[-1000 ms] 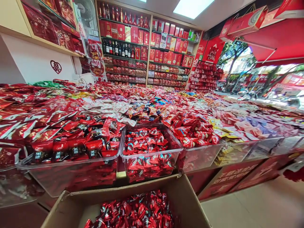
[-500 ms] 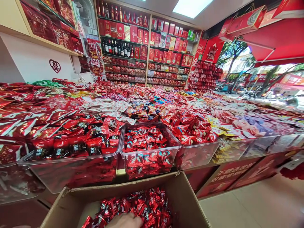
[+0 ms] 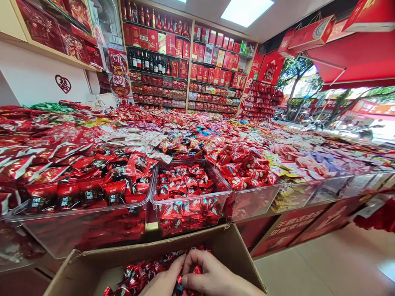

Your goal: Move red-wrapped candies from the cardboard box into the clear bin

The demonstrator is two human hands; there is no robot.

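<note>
An open cardboard box at the bottom centre holds many red wrapped candies. Both hands are down inside it, side by side among the candies. My left hand shows its back, its fingertips mostly hidden. My right hand has its fingers curled round red candies, thumb near the index finger. Just beyond the box stands a clear plastic bin partly filled with similar red candies. To its left, a wider clear bin is heaped with red and black packets.
More heaped sweets in clear bins run along the counter to the right. Shelves with bottles and red boxes stand at the back. Tiled floor shows at the lower right, and a street lies beyond the shop opening.
My right hand has come into view in the box beside my left hand. More of my left hand shows now. The view has shifted slightly, with the scene moving left.
</note>
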